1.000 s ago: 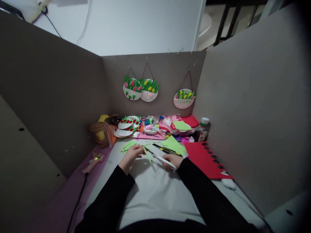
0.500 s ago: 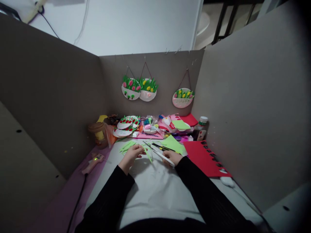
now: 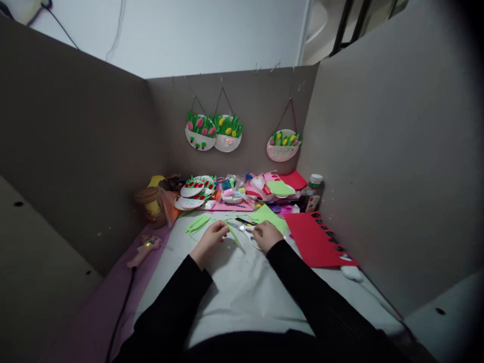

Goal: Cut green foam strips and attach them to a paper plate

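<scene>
My left hand point(image 3: 212, 238) pinches a narrow light-green paper strip point(image 3: 234, 235) between thumb and fingertips; the strip slants down to the right. My right hand point(image 3: 267, 236) is closed at the handles of the white-handled scissors point(image 3: 252, 241), its fingers partly hiding them. The scissors are low over the white tabletop cover, their blades pointing away to the left. Behind my left hand lies a pile of cut light-green strips point(image 3: 197, 223). A black and yellow tool point(image 3: 245, 221), perhaps a craft knife, lies just beyond the scissors, beside a light-green paper sheet point(image 3: 270, 217).
Red paper point(image 3: 308, 239) with cut-outs lies to the right, near a white mouse point(image 3: 351, 273). A pink glue gun point(image 3: 145, 249) rests at left. Decorated plates point(image 3: 191, 194), craft supplies and a bottle point(image 3: 313, 191) line the back. Grey panels point(image 3: 227, 164) enclose three sides.
The scissors have turned and come down toward the table, and my right hand has shifted over their handles. My left hand still holds the green strip. The view has tilted slightly.
</scene>
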Demonstrator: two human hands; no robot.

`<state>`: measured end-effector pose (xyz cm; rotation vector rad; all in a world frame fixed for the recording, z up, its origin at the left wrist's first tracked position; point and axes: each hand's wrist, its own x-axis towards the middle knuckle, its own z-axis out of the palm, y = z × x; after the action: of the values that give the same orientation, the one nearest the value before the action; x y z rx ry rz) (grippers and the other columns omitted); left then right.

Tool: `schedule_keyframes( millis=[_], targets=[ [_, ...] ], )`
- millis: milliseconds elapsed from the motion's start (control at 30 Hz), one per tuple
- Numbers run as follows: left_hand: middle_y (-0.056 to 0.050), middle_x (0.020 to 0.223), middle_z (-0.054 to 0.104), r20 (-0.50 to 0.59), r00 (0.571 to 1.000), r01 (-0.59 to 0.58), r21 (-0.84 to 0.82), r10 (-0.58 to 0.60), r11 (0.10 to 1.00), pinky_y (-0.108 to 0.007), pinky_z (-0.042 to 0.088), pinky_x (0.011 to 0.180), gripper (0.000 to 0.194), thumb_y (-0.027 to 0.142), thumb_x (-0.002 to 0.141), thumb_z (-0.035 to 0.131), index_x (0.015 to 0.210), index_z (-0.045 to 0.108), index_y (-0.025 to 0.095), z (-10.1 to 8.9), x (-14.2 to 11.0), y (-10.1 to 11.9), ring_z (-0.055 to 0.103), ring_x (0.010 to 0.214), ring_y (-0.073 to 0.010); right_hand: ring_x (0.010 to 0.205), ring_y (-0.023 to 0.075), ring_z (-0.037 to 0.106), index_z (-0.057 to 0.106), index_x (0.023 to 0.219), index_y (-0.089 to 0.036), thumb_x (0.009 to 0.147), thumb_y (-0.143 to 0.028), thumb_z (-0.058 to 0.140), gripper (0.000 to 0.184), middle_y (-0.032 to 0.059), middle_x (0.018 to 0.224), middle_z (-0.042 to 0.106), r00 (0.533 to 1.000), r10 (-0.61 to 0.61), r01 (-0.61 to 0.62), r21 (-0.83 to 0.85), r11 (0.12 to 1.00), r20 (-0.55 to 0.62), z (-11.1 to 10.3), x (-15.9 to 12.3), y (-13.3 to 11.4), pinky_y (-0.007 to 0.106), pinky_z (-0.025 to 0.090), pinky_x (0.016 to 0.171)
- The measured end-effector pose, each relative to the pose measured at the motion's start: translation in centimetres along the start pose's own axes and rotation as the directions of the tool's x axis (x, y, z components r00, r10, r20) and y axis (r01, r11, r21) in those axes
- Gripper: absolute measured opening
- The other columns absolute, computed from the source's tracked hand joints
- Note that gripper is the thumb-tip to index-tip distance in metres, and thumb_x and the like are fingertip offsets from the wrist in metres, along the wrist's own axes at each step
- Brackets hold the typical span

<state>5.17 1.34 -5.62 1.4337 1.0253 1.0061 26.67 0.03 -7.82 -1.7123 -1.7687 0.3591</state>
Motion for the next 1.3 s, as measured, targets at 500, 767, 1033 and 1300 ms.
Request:
schedule_keyframes(
  millis=[500,767,1033,1300],
  targets=[
    [0.001,0.07,0.052,0.219,0.968,-0.105,-0.1,0.125,0.989,-0.02,0.033,0.051,0.041,0.048,0.069,0.064,0.09,0.055,0.015,1.7,-0.4,-0.5,0.045,0.057,-0.008,0.042,0.0057,0.03,0.064,0.065,-0.012,0.063,-0.045,0.065,0.033,-0.006,0.044,0.038,0.908,-0.128,-0.172,0.633,0.755,0.399,1.9,-1.6,-2.9,0.022,0.022,0.043],
    [-0.001,0.063,0.057,0.224,0.973,-0.082,0.08,0.062,0.993,-0.02,0.032,0.05,0.032,0.043,0.069,0.063,0.072,0.059,0.011,1.4,-0.5,-0.3,0.046,0.054,-0.0083,0.039,0.0059,0.025,0.064,0.067,-0.013,0.07,-0.048,0.056,0.036,-0.0073,0.04,0.033,0.905,-0.13,-0.176,0.634,0.753,0.406,2.3,-1.6,-2.6,0.023,0.017,0.041],
    [0.005,0.047,0.041,0.062,0.996,-0.067,0.123,0.059,0.99,-0.02,0.024,0.046,0.031,0.042,0.07,0.059,0.061,0.057,0.012,0.8,-0.4,0.0,0.034,0.045,-0.0061,0.046,0.0069,0.034,0.058,0.053,-0.014,0.064,-0.032,0.061,0.021,-0.0053,0.044,0.04,0.933,-0.14,-0.097,0.608,0.788,0.33,1.8,-2.0,-3.8,0.022,0.025,0.046],
    [0.005,0.053,0.043,-0.036,0.998,-0.046,0.155,0.052,0.987,-0.02,0.025,0.046,0.03,0.043,0.069,0.059,0.068,0.057,0.013,-1.0,-0.1,0.6,0.034,0.047,-0.0064,0.051,0.0093,0.041,0.066,0.058,-0.014,0.063,-0.029,0.06,0.017,-0.0031,0.048,0.049,0.959,-0.111,-0.078,0.619,0.782,0.262,1.7,-1.6,-3.3,0.023,0.03,0.051]
  ],
)
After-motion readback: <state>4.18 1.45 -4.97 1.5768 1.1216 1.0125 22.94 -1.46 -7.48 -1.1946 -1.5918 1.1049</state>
